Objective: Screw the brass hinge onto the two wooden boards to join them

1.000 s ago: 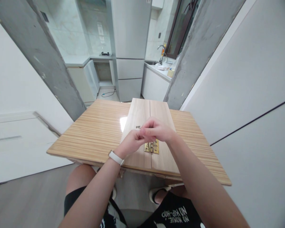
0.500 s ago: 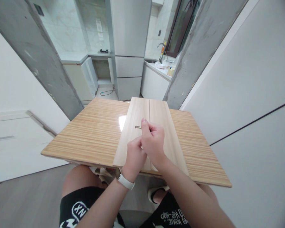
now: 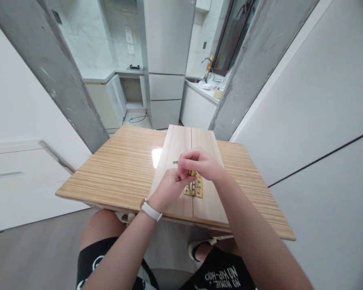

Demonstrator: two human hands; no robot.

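Two pale wooden boards (image 3: 177, 141) lie side by side, a narrow seam between them. A brass hinge (image 3: 199, 189) sits across that seam, its upper part covered by my hands. My right hand (image 3: 201, 164) is closed, fingers bent down over a small yellow-and-dark piece (image 3: 192, 172), mostly hidden. Close against it from below, my left hand (image 3: 169, 187) has its thumb and fingers pinched together at the hinge's upper left edge; what they hold is hidden. Small screws (image 3: 175, 162) lie on the left board, just left of my right fingers.
The boards rest on a wood-grain table (image 3: 121, 161) whose front edge is above my knees. Grey pillars stand on both sides beyond it. Farther back are a fridge (image 3: 166, 86), a counter with a sink (image 3: 195, 79), and a cable (image 3: 137, 118) on the floor.
My right hand has turned from an upright fist to a palm-down grip. My left hand has shifted slightly left, and the hinge and yellow piece now show.
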